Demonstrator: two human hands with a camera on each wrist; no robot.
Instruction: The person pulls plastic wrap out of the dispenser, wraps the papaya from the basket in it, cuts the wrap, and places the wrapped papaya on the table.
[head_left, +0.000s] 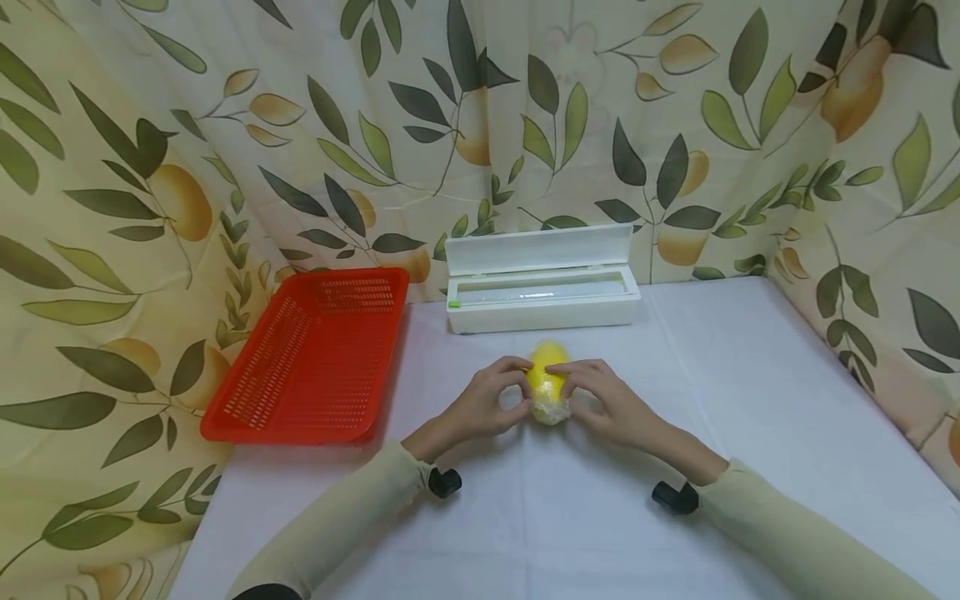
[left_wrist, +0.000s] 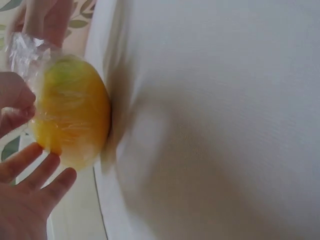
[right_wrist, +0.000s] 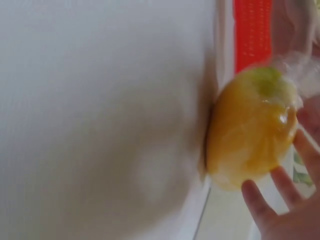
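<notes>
An oval yellow fruit (head_left: 546, 379), mango-like with a green end, lies on the table wrapped in clear plastic wrap (left_wrist: 31, 52). My left hand (head_left: 491, 400) is at its left side, thumb and forefinger pinching the wrap. In the left wrist view, the other fingers (left_wrist: 60, 186) spread beside the fruit, tips close against it. From the right side, my right hand (head_left: 611, 402) pinches the wrap between thumb and forefinger. Its remaining fingers (right_wrist: 257, 200) extend along the fruit in the right wrist view. Crumpled film bunches at the near end.
Behind the fruit stands a long white box (head_left: 543, 315) with its lid (head_left: 540, 250) raised and a green piece at its left end. A red perforated basket (head_left: 300, 429) sits on the left of the white-covered table (head_left: 720, 358). Leaf-patterned curtains (head_left: 570, 167) surround the table's back and sides.
</notes>
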